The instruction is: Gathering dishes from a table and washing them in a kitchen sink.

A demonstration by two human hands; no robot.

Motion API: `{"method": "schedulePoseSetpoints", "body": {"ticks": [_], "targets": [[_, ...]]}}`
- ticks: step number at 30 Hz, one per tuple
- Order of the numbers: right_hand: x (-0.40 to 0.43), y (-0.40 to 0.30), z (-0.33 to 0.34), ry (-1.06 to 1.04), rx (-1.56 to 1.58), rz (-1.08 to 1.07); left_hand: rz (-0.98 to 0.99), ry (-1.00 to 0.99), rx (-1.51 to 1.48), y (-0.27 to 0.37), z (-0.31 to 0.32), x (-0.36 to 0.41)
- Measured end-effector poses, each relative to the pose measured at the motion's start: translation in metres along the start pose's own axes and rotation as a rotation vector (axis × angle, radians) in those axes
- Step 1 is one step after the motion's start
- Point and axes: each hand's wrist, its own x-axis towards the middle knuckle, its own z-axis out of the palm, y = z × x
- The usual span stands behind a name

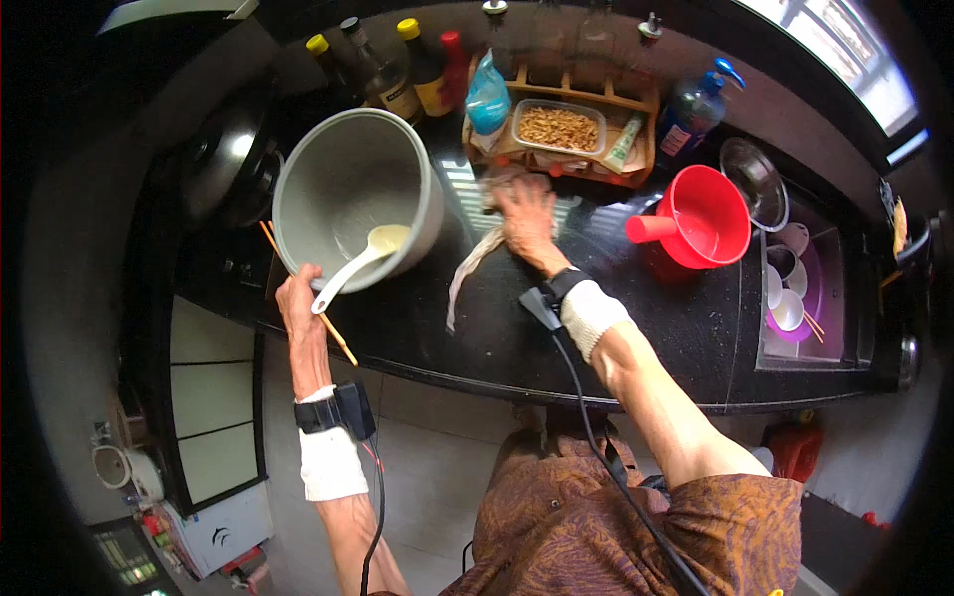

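Observation:
My left hand [299,302] grips the near rim of a large grey pot [350,164], which is tilted so its inside shows. A white ladle [346,276] leans in the pot, its bowl in some pale liquid and its handle end over the rim beside my fingers. Wooden chopsticks [339,340] stick out beneath the pot on both sides. My right hand [528,223] presses flat on a crumpled, light-coloured cloth [477,261] on the black countertop [477,350]; hand and cloth are blurred, and one strip of cloth trails towards me.
A red plastic dipper [704,216] stands at the right, near a metal bowl [754,184] and a sink [846,261] holding bowls. Behind are a wooden rack [641,160] with a tub of dried food [559,128], a blue pump bottle [692,112] and several sauce bottles [387,82].

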Motion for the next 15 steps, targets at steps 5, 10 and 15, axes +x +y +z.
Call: {"method": "schedulePoseSetpoints", "body": {"ticks": [5,10,15], "targets": [[-0.061,0.053,-0.052,0.206,-0.076,0.065,-0.046,-0.209,0.085,-0.014,0.003,-0.045],[-0.155,0.094,-0.1,0.218,-0.171,0.059,-0.112,-0.384,0.047,-0.023,0.032,-0.106],[-0.2,0.131,-0.142,0.191,-0.267,0.18,-0.123,-0.523,0.057,-0.035,0.054,-0.154]]}}
